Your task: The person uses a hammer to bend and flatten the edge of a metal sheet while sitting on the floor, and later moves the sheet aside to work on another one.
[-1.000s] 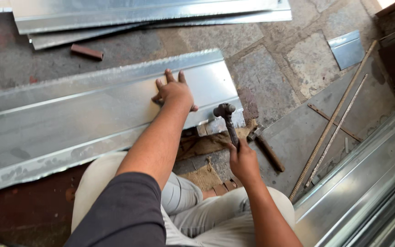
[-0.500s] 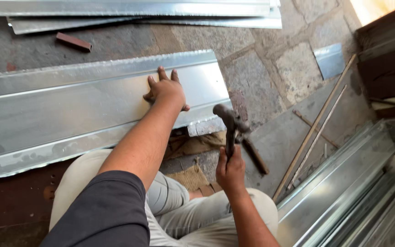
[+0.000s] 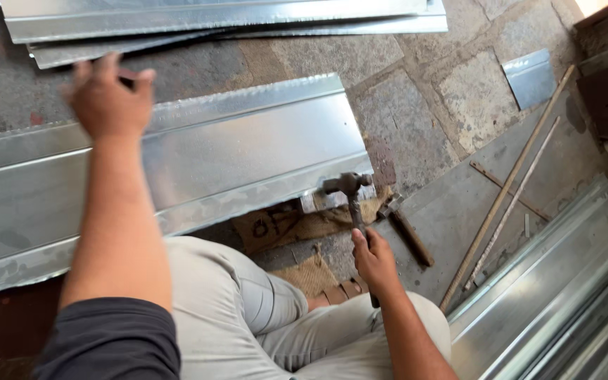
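Now, left hand: the left hand (image 3: pixel 109 98) is lifted off the long folded sheet of shiny galvanised metal (image 3: pixel 198 165); half a second ago it lay flat on the middle of this sheet, near its right end. It now hangs above the far raised edge, more to the left, with fingers loosely spread and grasping nothing.
Right hand: the right hand (image 3: pixel 374 264) is clenched around the lower handle of the dark steel hammer with a thin shaft (image 3: pixel 352 200). The hammer head is lower than before and sits just at the near right corner of the sheet; whether it touches the metal I cannot tell.
Meaning of the change: in my judgement, the sheet is no longer pressed down, so a blow at this corner can make it jump or slide.
Place of the sheet: it lies across the grey stone floor (image 3: pixel 416 105), in front of the person's knees in light trousers (image 3: pixel 248 309), its right end over a brown piece of sacking (image 3: pixel 297 225).
Containers: none is visible, so nothing is held inside anything.
Other things: more flat metal strips (image 3: pixel 219 17) lie at the top, a small metal offcut (image 3: pixel 529 77) to the right, thin rods (image 3: pixel 508 190) beside stacked metal profiles (image 3: pixel 564 281).
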